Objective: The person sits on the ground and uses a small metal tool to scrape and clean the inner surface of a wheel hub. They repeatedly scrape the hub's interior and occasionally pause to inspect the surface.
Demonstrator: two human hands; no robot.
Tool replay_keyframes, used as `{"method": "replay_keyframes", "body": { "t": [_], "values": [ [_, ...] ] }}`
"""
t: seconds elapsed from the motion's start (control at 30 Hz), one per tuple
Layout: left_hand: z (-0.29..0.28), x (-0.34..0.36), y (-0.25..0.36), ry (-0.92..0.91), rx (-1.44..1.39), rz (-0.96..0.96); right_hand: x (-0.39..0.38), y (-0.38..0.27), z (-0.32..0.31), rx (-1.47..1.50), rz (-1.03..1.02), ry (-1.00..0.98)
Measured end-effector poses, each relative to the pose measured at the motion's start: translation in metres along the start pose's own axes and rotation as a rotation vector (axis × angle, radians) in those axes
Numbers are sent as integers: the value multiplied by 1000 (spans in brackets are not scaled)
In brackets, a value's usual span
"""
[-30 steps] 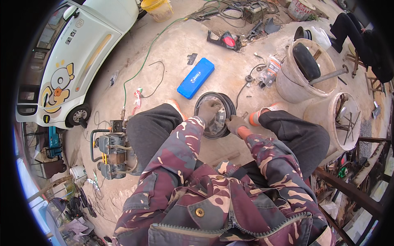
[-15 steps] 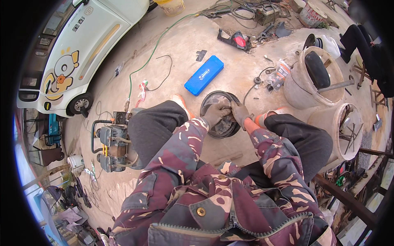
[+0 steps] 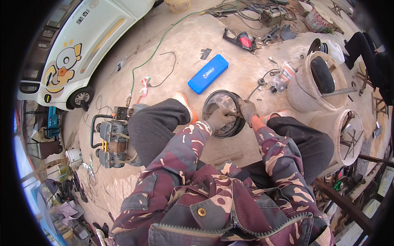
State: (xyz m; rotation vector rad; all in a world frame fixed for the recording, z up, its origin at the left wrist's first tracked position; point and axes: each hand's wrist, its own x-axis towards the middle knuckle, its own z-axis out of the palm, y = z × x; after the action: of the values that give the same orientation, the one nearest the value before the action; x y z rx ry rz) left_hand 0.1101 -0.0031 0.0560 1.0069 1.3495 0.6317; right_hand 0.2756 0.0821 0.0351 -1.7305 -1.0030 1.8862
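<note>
A round black basin (image 3: pixel 233 131) lies on the ground between my feet. Its shiny inside shows a camouflage pattern like that of my sleeves, as a reflection would. My left hand (image 3: pixel 220 119), in a greyish-brown glove, is over the left part of the basin. Its fingers are drawn together, and whatever they hold is hidden. My right hand (image 3: pixel 247 111), gloved alike, closes on the basin's right rim, fingers bent over the edge. Just beyond the basin lies a blue case (image 3: pixel 208 74).
At left stand an air compressor (image 3: pixel 114 141) with a green hose (image 3: pixel 144 62) and a white van (image 3: pixel 88 45). Two large pale buckets (image 3: pixel 297 93) with tools and scraps are at right. A red-and-black lamp (image 3: pixel 243 40) and a plastic bag (image 3: pixel 283 77) lie farther off.
My hands were close together over the basin. Now the right hand has drawn apart to the right rim, and more of the basin's shiny inside shows.
</note>
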Motion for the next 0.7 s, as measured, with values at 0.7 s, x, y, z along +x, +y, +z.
{"method": "replay_keyframes", "body": {
  "t": [0.7],
  "values": [
    [24, -31, -20, -114, 821, 258, 35, -59, 24, -1254, -115, -61]
  ]
}}
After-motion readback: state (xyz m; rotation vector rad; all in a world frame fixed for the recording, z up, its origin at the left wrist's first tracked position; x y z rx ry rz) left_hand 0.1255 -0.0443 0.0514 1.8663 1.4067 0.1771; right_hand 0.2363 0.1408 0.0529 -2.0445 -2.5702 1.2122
